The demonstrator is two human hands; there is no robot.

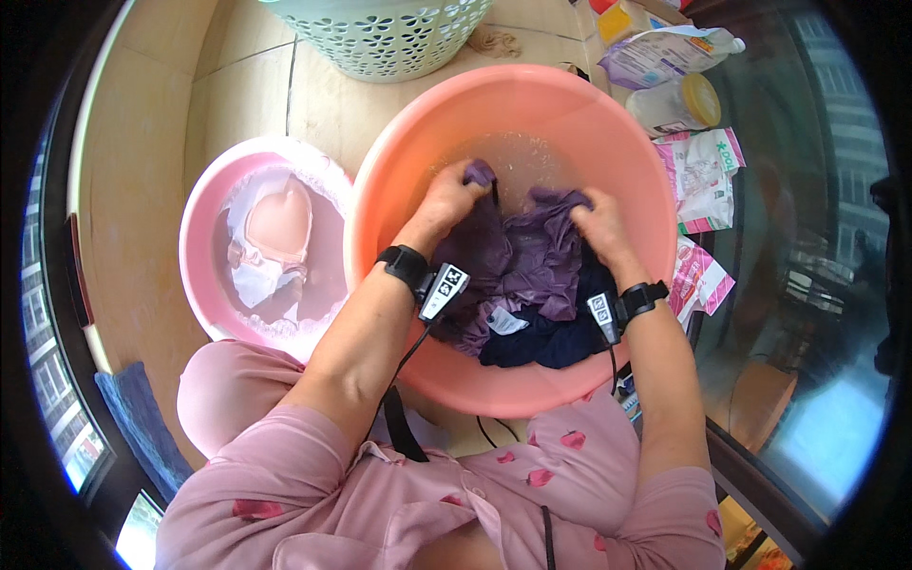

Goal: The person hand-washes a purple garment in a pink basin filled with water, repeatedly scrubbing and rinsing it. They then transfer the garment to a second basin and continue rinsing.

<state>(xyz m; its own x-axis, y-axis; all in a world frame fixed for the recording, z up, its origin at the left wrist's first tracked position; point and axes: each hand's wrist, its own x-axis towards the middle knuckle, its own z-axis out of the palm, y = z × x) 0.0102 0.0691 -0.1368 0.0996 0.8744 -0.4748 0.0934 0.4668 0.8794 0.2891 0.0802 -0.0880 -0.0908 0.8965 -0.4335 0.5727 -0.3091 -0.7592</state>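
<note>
A large orange-pink plastic basin (pixel 627 142) with water in it stands before me. My left hand (pixel 452 194) grips the left part of a wet purple garment (pixel 545 267), and a bunch of the cloth sticks up from the fist. Over on the right side, my right hand (pixel 602 224) holds another edge of the same garment between thumb and fingers. The cloth hangs down between both hands into the basin. Below it lies a dark navy garment (pixel 545 342), with a white label (pixel 506 321) showing beside it.
A smaller pink basin (pixel 196 249) at the left holds soapy water and a beige bra (pixel 279 221). A green perforated basket (pixel 381 43) stands beyond. Along the right lie a jar with a yellow lid (pixel 666 107), a refill pouch (pixel 662 55) and pink-and-white packets (pixel 705 178).
</note>
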